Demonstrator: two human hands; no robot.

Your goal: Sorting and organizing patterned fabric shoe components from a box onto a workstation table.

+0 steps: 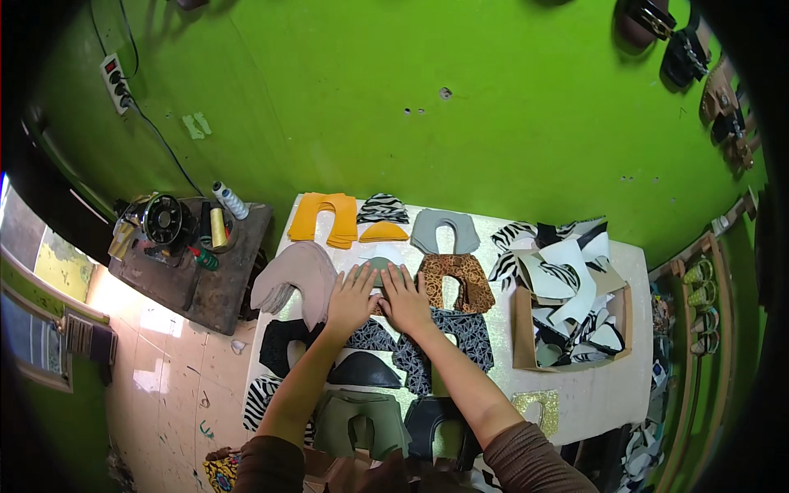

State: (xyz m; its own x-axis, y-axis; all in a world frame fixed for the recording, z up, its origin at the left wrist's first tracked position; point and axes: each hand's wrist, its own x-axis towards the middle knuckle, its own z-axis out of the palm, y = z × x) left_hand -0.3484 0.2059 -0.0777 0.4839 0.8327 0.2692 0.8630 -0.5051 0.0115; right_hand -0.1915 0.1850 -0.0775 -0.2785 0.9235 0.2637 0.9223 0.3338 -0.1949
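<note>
My left hand [353,297] and my right hand [404,302] lie side by side over the middle of the table, fingers stretched forward. Their fingertips rest on a green half-moon cut piece [379,264], which they partly cover. White material [386,250] shows just behind it. Left of my left hand is a stack of beige U-shaped pieces [288,271]. Brown patterned U-shaped pieces [472,283] lie right beside my right hand. Under my forearms are dark patterned pieces [472,337] and a black half-moon piece [364,370].
Yellow [306,218] and grey U-shaped pieces [423,230] line the table's far edge. Olive [333,419] and black ones lie nearest me. A cardboard box [523,333] of scraps stands at the right. A sewing machine [164,220] sits on a separate table at the left.
</note>
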